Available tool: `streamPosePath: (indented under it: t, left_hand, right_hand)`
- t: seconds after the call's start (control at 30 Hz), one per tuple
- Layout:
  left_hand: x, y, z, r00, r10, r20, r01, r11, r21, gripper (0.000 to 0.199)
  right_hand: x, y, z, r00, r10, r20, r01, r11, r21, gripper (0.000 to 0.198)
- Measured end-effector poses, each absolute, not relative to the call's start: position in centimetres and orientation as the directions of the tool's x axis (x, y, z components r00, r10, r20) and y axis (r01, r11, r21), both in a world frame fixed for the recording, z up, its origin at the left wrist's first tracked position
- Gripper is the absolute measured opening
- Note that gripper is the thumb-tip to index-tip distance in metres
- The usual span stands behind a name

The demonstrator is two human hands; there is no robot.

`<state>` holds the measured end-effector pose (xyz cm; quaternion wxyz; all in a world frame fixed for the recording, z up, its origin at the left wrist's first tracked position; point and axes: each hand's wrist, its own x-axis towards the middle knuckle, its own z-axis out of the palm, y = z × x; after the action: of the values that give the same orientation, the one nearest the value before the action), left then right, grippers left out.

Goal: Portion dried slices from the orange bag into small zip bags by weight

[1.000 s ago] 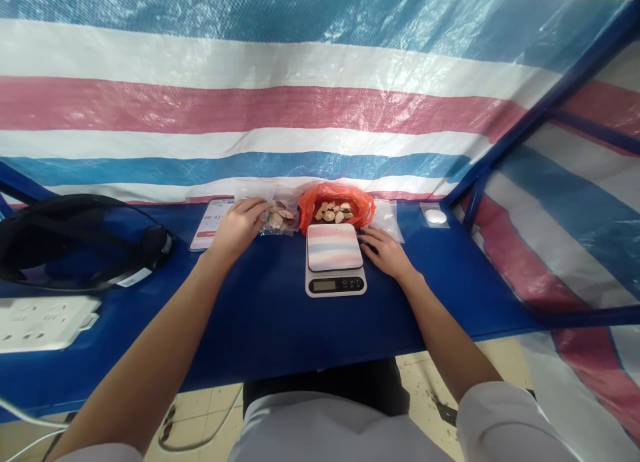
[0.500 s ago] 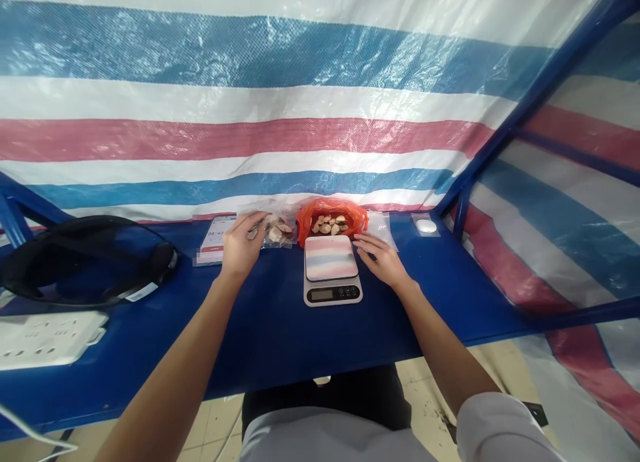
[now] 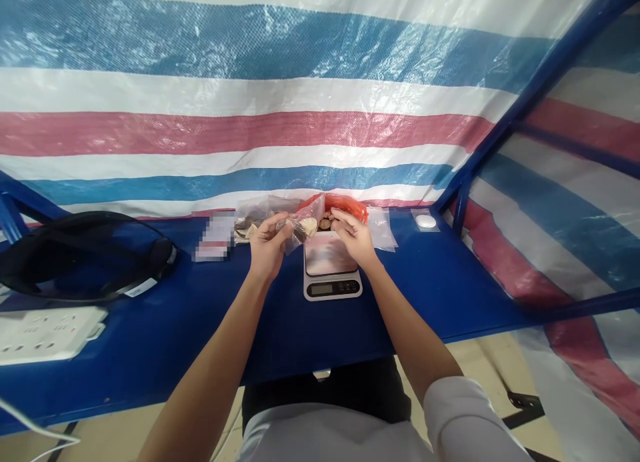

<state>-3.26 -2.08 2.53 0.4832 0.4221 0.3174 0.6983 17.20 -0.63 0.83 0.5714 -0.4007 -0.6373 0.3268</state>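
Note:
My left hand is closed on a clear plastic bag with pale and brown dried slices inside, lifted over the back left of a white kitchen scale. Just right of that bag is my right hand, fingers stretched out above the scale's back edge. Behind the scale, an orange plastic bag lies open with dried slices in it, partly hidden by my hands. More clear bags of slices rest left of my left hand. The scale's shiny plate bears nothing.
A phone-like card, blurred out, lies left of the bags. Flat clear bags and a white round object are at the right. A black headset and white power strip occupy the blue table's left.
My left hand has picked up a clear bag of slices and brought it right, over the scale. My right hand has moved left and inward, toward that bag.

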Motion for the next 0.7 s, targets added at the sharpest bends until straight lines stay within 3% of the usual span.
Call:
streamPosePath:
  t: [0.13, 0.33, 0.5, 0.7]
  left_hand:
    - [-3.2, -2.2, 1.1, -0.092, 0.985, 0.146, -0.546, -0.172, 0.82, 0.038]
    - [-3.2, -2.6, -0.7, -0.028, 0.998, 0.048, -0.576, -0.055, 0.815, 0.039]
    - [-3.0, -2.4, -0.9, -0.058, 0.998, 0.034, -0.487, -0.058, 0.872, 0.042]
    - [-3.6, -2.2, -1.1, -0.1, 0.988, 0.121, -0.269, -0.144, 0.952, 0.041]
  right_hand:
    - [16.9, -0.2, -0.4, 0.014, 0.918, 0.395, -0.026, 0.396, -0.918, 0.053]
    - [17.2, -0.7, -0.6, -0.023, 0.942, 0.335, -0.026, 0.334, -0.942, 0.048]
    - [17.6, -0.9, -0.3, 0.037, 0.95, 0.309, 0.021, 0.308, -0.951, 0.04]
    - [17.8, -0.9, -0.4, 0.089, 0.95, 0.301, 0.039, 0.298, -0.954, 0.037]
